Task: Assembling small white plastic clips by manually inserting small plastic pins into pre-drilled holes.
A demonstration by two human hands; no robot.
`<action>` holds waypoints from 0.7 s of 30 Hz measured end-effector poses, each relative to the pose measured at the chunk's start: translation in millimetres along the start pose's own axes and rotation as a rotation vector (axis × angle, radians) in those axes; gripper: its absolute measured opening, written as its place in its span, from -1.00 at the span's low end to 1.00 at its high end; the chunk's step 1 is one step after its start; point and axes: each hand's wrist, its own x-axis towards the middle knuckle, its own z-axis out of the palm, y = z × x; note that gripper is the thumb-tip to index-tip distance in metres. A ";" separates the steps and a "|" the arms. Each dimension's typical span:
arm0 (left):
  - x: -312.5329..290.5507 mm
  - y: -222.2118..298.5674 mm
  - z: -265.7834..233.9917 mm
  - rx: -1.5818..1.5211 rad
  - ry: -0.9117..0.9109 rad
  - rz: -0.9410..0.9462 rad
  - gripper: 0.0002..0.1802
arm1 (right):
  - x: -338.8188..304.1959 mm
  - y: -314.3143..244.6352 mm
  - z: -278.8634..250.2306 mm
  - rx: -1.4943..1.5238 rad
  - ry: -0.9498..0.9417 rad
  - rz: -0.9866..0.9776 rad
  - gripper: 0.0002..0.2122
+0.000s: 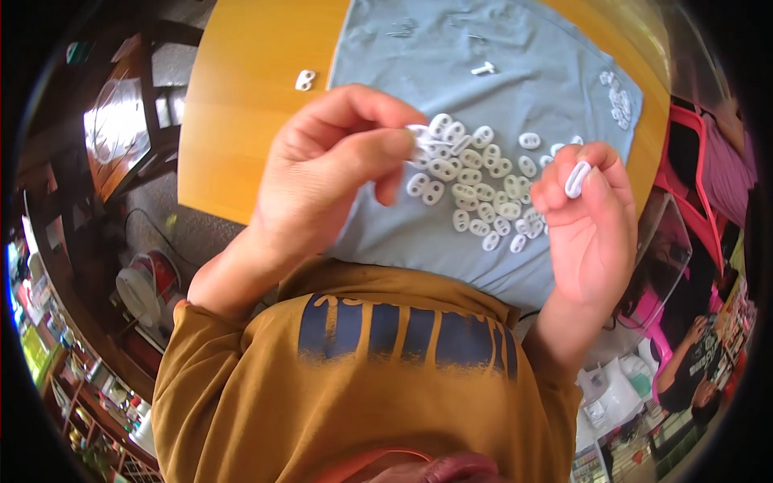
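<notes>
My left hand (326, 173) pinches a small white plastic piece (419, 137) between thumb and fingers, just above a heap of several white oval two-hole pieces (475, 189) on a grey-blue cloth (499, 88). My right hand (588, 217) is raised at the heap's right edge and grips another white oval piece (577, 179) between thumb and forefinger. The cloth lies on a round orange-yellow table (241, 113).
One white piece (305, 80) lies alone on the bare table at the left. A small T-shaped white part (483, 69) and a small cluster of white pieces (618, 101) rest on the cloth farther back. A pink chair (684, 185) stands right; another person (692, 362) sits lower right.
</notes>
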 end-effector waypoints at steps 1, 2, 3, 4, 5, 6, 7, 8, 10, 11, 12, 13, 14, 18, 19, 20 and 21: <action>-0.8 1.0 5.3 -0.016 -0.031 -0.030 -0.91 | 0.1 3.4 3.9 0.008 -0.014 0.010 -0.87; -2.2 1.2 13.2 -0.004 -0.023 -0.042 -0.91 | 0.1 7.3 8.2 0.026 -0.011 0.020 -0.86; -3.8 0.1 20.5 0.008 -0.015 -0.052 -0.91 | 0.1 10.9 12.0 0.045 -0.010 0.029 -0.86; -4.9 -1.4 24.1 -0.014 -0.016 -0.061 -0.90 | -0.1 13.1 15.9 0.055 0.015 0.055 -0.83; -5.4 -4.3 26.7 -0.026 -0.005 -0.060 -0.90 | 0.2 14.6 17.9 0.061 0.003 0.064 -0.83; -5.9 -7.5 28.4 -0.040 -0.002 -0.062 -0.89 | -0.6 15.3 18.8 0.045 -0.001 0.076 -0.81; -5.8 -9.1 27.0 -0.106 -0.035 -0.083 -0.89 | -1.5 16.0 19.6 0.029 -0.003 0.088 -0.80; -6.8 -9.5 28.5 -0.103 -0.029 -0.082 -0.89 | -2.5 16.9 20.7 0.033 -0.008 0.091 -0.80; -7.3 -10.8 32.6 -0.149 0.021 -0.135 -0.89 | -3.9 18.9 23.6 -0.041 0.030 0.124 -0.79; -6.7 -12.6 32.4 -0.148 0.024 -0.134 -0.89 | -4.7 20.5 24.3 -0.038 0.027 0.126 -0.79; -5.8 -15.2 31.1 -0.177 0.007 -0.127 -0.88 | -5.7 22.8 24.9 -0.053 0.029 0.120 -0.79; -4.9 -17.2 30.4 -0.207 -0.009 -0.120 -0.88 | -6.3 24.8 26.1 -0.067 0.030 0.115 -0.80; -4.1 -18.4 30.8 -0.204 -0.007 -0.120 -0.88 | -6.4 26.6 28.6 -0.067 0.031 0.096 -0.81; -2.1 -23.7 30.7 -0.240 0.053 -0.120 -0.86 | -6.4 31.7 25.3 -0.062 -0.013 0.072 -0.83; -2.1 -25.0 29.8 -0.254 0.054 -0.112 -0.86 | -7.3 30.8 23.5 -0.080 -0.041 0.079 -0.84; -1.8 -25.9 28.5 -0.253 0.055 -0.113 -0.86 | -7.9 30.4 22.7 -0.098 -0.069 0.086 -0.84; -1.1 -27.0 27.6 -0.263 0.031 -0.116 -0.86 | -8.1 30.1 23.3 -0.097 -0.069 0.087 -0.84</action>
